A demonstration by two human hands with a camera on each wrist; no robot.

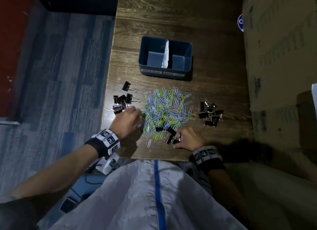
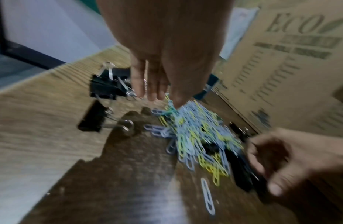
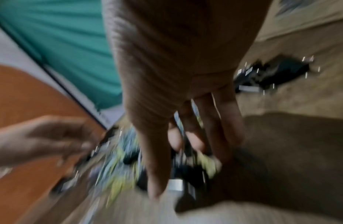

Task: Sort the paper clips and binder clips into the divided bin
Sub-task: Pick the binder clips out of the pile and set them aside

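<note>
Both hands work the tabletop's [image 1: 214,61] near edge: my left hand [image 1: 126,121] pinches paper clips [image 1: 167,108] from the pile's left side, while my right hand [image 1: 189,138] curls round binder clips [image 1: 171,137]. Wrist views blur; that grip's contents stay unclear. Bin [image 1: 165,70] beyond sits empty.

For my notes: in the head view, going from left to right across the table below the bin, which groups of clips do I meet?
Left binder clips → paper clip pile → right binder clips.
</note>
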